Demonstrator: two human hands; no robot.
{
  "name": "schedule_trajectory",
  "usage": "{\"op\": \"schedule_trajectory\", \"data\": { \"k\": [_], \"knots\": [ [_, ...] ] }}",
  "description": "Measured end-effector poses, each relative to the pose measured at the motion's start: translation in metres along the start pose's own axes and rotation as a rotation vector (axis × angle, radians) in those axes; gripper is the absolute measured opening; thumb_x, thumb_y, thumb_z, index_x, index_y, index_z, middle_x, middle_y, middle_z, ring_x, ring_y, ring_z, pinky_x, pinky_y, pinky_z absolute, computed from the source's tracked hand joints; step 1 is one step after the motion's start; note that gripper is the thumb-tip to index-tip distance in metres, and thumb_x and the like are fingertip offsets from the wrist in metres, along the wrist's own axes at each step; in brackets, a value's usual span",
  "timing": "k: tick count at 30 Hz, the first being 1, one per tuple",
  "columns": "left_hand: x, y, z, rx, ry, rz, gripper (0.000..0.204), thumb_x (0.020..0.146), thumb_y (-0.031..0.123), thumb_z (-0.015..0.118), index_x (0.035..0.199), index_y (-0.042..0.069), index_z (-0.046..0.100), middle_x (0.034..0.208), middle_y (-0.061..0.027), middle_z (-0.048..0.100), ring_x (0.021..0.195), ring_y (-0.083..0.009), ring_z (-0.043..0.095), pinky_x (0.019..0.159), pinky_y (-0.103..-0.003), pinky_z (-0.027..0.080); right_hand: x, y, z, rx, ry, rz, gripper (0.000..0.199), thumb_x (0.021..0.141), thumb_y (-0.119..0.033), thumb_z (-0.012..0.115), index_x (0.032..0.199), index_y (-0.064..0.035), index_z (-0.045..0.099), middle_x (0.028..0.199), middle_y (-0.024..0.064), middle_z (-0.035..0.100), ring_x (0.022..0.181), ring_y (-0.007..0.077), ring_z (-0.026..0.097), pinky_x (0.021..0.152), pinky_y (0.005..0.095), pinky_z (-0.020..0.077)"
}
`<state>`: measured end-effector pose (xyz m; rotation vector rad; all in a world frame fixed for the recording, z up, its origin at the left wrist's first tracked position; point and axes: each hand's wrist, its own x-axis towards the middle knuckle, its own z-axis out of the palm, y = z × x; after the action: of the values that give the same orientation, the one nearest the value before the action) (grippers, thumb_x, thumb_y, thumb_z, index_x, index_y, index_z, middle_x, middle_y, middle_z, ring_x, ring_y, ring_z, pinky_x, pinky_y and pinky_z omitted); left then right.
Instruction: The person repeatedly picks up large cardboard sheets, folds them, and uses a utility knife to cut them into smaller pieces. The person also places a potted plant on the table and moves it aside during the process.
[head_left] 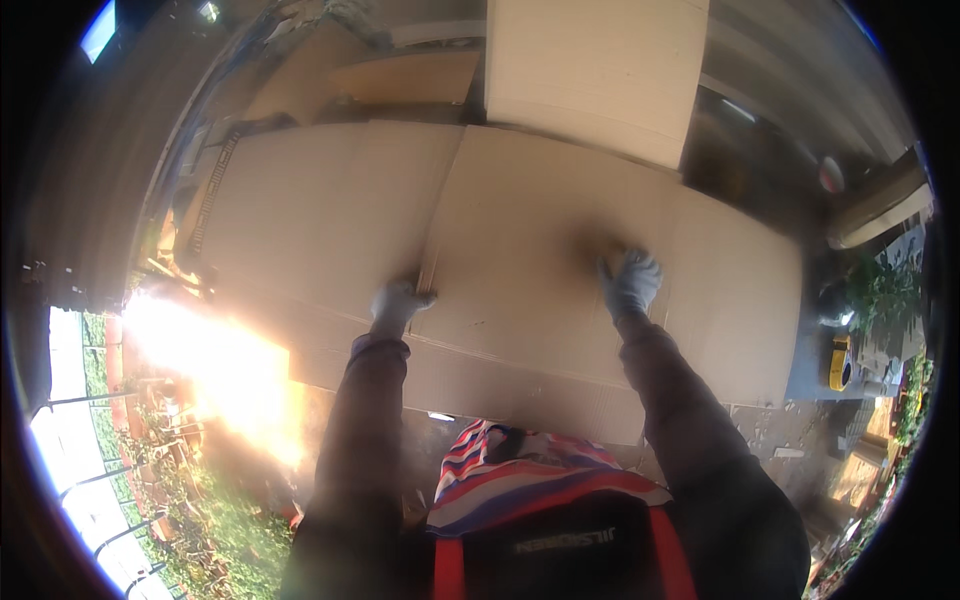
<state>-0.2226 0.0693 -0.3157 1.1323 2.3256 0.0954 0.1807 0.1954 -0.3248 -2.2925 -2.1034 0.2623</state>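
Two gloved hands [398, 301] [632, 283] — partly curled — touch brown cardboard [525, 215].

Wide, flat brown cardboard [530, 240] is lying central; rectangular tan cardboard panel [598, 75] is lying behind; small yellow-black object [840, 363] is sitting right.

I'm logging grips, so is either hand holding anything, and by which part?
The left hand is at a seam in the cardboard; whether it grips there can't be told. No held thing shows in the curled right hand.
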Motion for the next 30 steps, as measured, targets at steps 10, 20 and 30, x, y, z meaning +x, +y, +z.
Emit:
{"op": "schedule_trajectory", "data": {
  "k": [10,20,30],
  "knots": [
    [-0.012,0.01,-0.007,-0.005,0.025,-0.014,0.045,0.06,0.052,0.082,0.071,0.01,0.071,0.073,-0.0098,0.069,0.072,-0.0295,0.067,0.066,-0.042,0.052,-0.003,0.005,0.026,0.029,0.424,-0.403,0.046,0.093,-0.029,0.055,0.137,-0.0177,0.048,0.141,0.0132,0.046,0.131,0.0339,0.041,0.108,0.0513,0.0311],
    [-0.017,0.004,0.001,-0.24,0.149,-0.012,0.038,0.054,0.046,0.084,0.065,0.012,0.069,0.067,-0.0083,0.067,0.068,-0.0282,0.065,0.064,-0.042,0.05,0.015,0.024,0.057,-0.209,0.431,-0.402,0.043,0.095,-0.022,0.046,0.137,-0.0115,0.045,0.142,0.0131,0.045,0.133,0.0312,0.04,0.107,0.0466,0.0333],
    [-0.032,0.008,-0.001,-0.13,0.325,0.041,0.06,0.056,0.041,0.086,0.103,0.013,0.058,0.098,-0.0096,0.063,0.092,-0.0285,0.062,0.074,-0.043,0.05,-0.003,-0.002,0.02,-0.025,0.336,-0.347,0.043,0.092,-0.023,0.052,0.134,-0.0155,0.049,0.14,0.0142,0.047,0.128,0.0354,0.045,0.107,0.0493,0.033]
  ]
}}
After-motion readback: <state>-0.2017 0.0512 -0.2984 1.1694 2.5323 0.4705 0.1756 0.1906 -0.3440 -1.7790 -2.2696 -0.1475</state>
